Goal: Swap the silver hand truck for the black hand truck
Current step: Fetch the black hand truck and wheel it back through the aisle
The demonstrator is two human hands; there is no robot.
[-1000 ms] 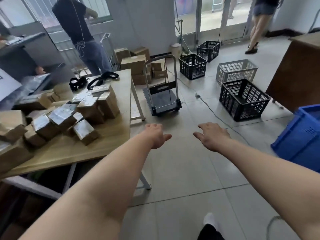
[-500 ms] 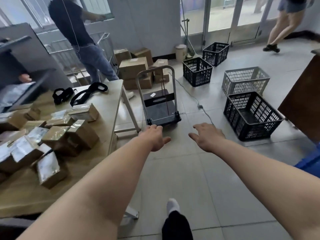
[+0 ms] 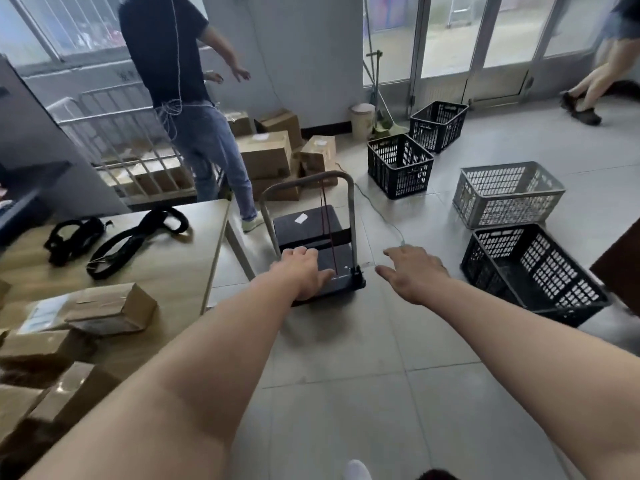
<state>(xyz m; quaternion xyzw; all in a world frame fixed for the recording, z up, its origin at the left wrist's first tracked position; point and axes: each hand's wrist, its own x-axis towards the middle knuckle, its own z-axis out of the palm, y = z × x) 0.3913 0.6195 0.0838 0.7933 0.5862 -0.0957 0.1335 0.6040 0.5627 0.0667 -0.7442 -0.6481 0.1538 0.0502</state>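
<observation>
Hand truck [image 3: 313,233]: dark platform, silver-grey upright handle; stood on the floor just beside the tabletop [image 3: 180,258], cardboard boxes [image 3: 266,154] behind it.
Left hand [image 3: 301,273]: stretched out palm down, fingers loose, nothing gripped; seen over the truck's platform.
Right hand [image 3: 414,271]: spread wide, empty, held out to the right of the truck.
Crates: black crate [image 3: 533,271] and grey crate [image 3: 507,194] set at right.

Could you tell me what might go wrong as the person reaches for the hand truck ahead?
A thin cable lies on the floor right beside the hand truck, so a wheel or foot could snag it. The table leg and the black crate leave a narrow path for pulling it back. Both the left hand and right hand are open and grip nothing yet.
</observation>
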